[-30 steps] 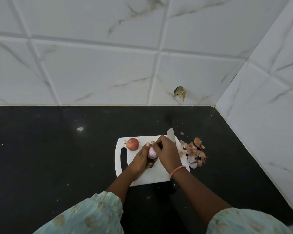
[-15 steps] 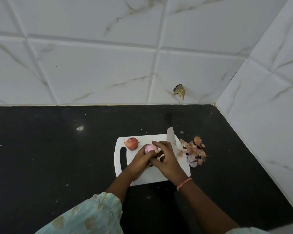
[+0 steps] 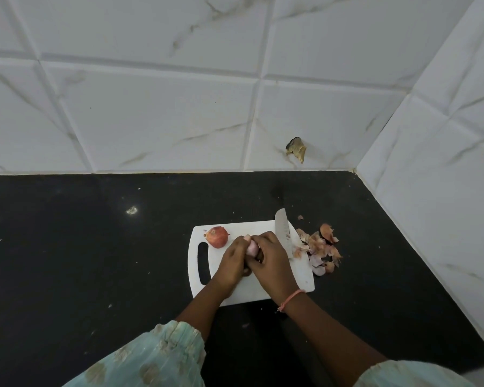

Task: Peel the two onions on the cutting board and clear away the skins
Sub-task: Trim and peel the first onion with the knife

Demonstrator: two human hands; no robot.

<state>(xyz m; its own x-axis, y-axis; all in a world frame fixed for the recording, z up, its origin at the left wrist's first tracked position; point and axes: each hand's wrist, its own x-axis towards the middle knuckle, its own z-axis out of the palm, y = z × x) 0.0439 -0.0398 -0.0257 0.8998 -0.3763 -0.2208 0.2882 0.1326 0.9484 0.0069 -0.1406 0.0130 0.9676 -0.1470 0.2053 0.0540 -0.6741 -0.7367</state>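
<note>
A white cutting board [image 3: 274,291] lies on the black counter. An unpeeled red onion [image 3: 217,237] sits at the board's far left corner. My left hand [image 3: 232,261] grips a pale pink, partly peeled onion [image 3: 252,248] over the middle of the board. My right hand [image 3: 271,261] closes on the same onion from the right, its fingers curled at the near side. A knife [image 3: 283,233] lies along the board's right edge, blade pointing away. A heap of onion skins [image 3: 320,248] lies on the counter just right of the board.
The black counter [image 3: 95,261] runs left and toward me. White tiled walls close the back and right side, meeting in a corner [image 3: 355,170]. A chipped spot [image 3: 296,148] marks the back wall. Small crumbs dot the counter.
Both hands have turned the pale onion between them. My right hand shifted from over the onion's top to its right and near side. The red onion and knife have not moved.
</note>
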